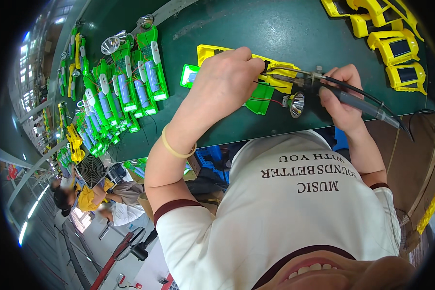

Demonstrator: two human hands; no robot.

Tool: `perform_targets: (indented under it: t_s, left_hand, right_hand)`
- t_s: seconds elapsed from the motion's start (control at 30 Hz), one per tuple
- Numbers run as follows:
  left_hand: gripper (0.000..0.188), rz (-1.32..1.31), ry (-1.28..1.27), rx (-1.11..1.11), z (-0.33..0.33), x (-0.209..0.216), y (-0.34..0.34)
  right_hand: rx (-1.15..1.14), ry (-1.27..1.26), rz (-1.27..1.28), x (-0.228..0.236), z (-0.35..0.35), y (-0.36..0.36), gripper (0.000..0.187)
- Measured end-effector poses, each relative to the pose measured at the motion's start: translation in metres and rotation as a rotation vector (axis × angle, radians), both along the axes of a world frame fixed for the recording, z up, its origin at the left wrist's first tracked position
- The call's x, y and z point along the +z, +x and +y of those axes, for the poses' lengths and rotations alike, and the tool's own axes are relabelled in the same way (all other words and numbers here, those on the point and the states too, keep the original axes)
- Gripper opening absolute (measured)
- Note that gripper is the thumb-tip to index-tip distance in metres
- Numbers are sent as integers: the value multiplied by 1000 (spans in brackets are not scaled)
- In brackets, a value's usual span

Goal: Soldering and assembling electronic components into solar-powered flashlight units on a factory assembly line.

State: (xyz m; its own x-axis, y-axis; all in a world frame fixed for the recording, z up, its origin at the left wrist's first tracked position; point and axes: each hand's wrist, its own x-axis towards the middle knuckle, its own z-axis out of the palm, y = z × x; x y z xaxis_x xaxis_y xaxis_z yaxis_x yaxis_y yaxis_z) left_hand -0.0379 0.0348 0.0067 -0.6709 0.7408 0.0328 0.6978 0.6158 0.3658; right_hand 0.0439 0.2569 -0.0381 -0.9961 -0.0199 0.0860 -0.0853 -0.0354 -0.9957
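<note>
My left hand [229,79] is closed over a yellow plastic lamp housing [284,86] on the bench, its fingertips bent down into the shell and partly hidden. Under and beside the housing lies a green casing half [260,100], joined by a red wire to a shiny reflector [297,105]. Gripped in my right hand [344,99] is a soldering iron [360,102] with a metal feed attachment and a black cable. Its thin front end reaches over the housing, close to my left fingertips. The exact contact point is too small to tell.
Rows of green lamp halves [123,89] with blue cells, wires and reflectors cover the left of the green bench [198,24]. Several yellow housings [398,48] lie at the far right. Beyond the left side, a person in yellow [89,197] sits near a black fan [91,169].
</note>
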Motion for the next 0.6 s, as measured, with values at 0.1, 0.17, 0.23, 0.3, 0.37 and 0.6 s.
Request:
perform_targets:
  t_s: [0.1,0.17,0.23,0.3,0.37,0.6]
  left_hand:
    - [9,-14,5,5,0,1,0]
    - [9,-14,13,0,0,0,0]
    - [9,-13,14,3,-1,0,0]
    - [9,-12,13,8,-1,-1,0]
    - [9,14,25,-7,-2,-3,0]
    - [9,11,41,-13,0,-7,2]
  right_hand:
    - [-74,-241,65,-6,6,4,25]
    - [-149,-311,134,-5,4,0,25]
    - [-99,-346,127,0,4,-4,24]
    - [-68,-356,43,5,-2,-7,23]
    - [-73,-375,18,12,-16,-9,24]
    - [-54,-358,-43,9,-29,-18,23]
